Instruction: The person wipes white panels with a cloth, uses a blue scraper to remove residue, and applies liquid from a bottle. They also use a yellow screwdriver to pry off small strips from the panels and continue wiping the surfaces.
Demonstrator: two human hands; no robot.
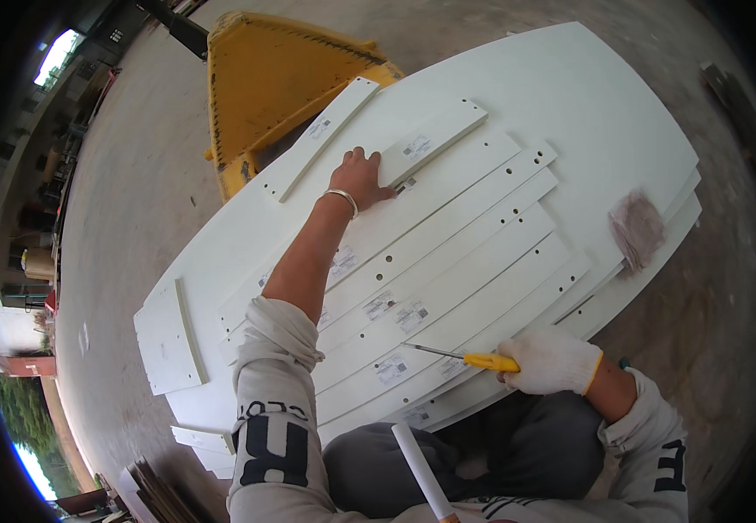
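Far left, at nine o'clock: a short white panel (169,338) lies on the concrete floor (134,174), more offcuts below it. At eleven o'clock a yellow steel frame (264,78) stands under the stack's far edge.

Centre: a large white board (587,96) carries a fan of long white slats (447,288), drilled near their ends and each bearing a small label. They look stiff, smooth-coated and fairly light; a long one would likely flex and slide on its neighbours, so it is best taken near mid-length at both edges.

Left hand (362,177), bare, with a bracelet at the wrist: it rests at twelve o'clock on the near end of a short slat (434,139). The fingers lie spread and flat, pressing, not wrapped round anything.

Right hand (550,359), in a white glove, at four o'clock: its fingers are closed round the yellow handle of a screwdriver (469,357), whose thin shaft points toward nine o'clock, tip just above a slat's label.

Far right, at two o'clock: a grey rag (635,228) lies on the board's edge.
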